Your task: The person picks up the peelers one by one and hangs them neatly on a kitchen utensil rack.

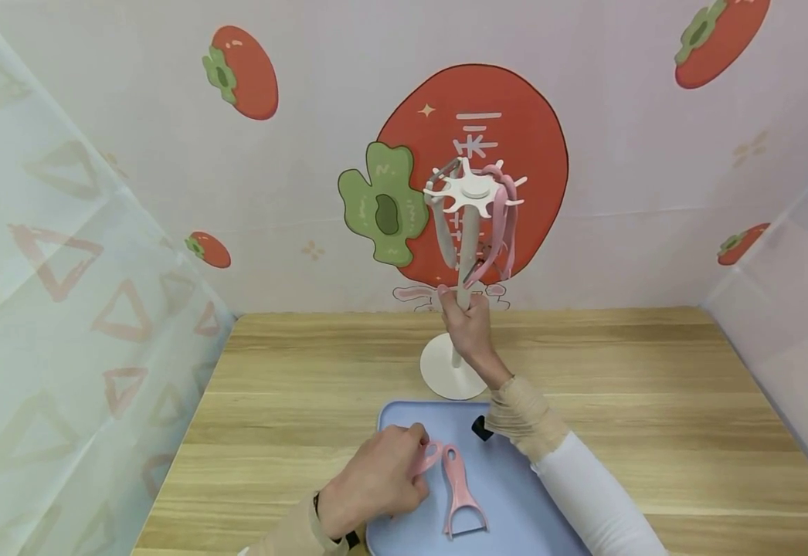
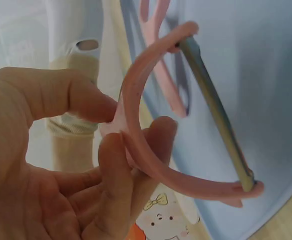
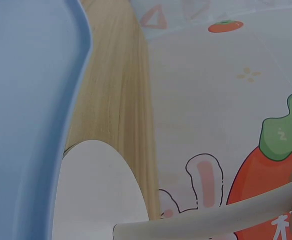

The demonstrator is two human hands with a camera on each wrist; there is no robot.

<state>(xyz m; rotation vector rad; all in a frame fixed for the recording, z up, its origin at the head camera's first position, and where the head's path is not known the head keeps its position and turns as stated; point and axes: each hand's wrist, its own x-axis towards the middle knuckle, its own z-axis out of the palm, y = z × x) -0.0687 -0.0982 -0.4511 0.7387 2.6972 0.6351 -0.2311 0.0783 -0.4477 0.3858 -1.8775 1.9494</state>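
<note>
My left hand (image 1: 383, 472) is over the left side of the blue tray (image 1: 515, 510). Its thumb and fingers pinch a pink peeler (image 2: 131, 100) just behind the wide curved head, with the metal blade pointing away from the palm. Beside it, a second pink peeler (image 1: 456, 483) lies in the tray, blade toward the near side. Farther back, my right hand (image 1: 470, 328) grips the pole (image 3: 211, 217) of a white rotating stand. From the stand's hooked top (image 1: 472, 191) hang pink peelers (image 1: 498, 224) on the right and a grey peeler (image 1: 443, 232) on the left.
The stand's round white base (image 1: 446, 378) rests on the wooden table (image 1: 293, 409), just behind the tray's far rim. A patterned backdrop (image 1: 307, 154) rises at the table's back edge, and sheets (image 1: 63, 309) close off both sides. My right forearm crosses over the tray's right side.
</note>
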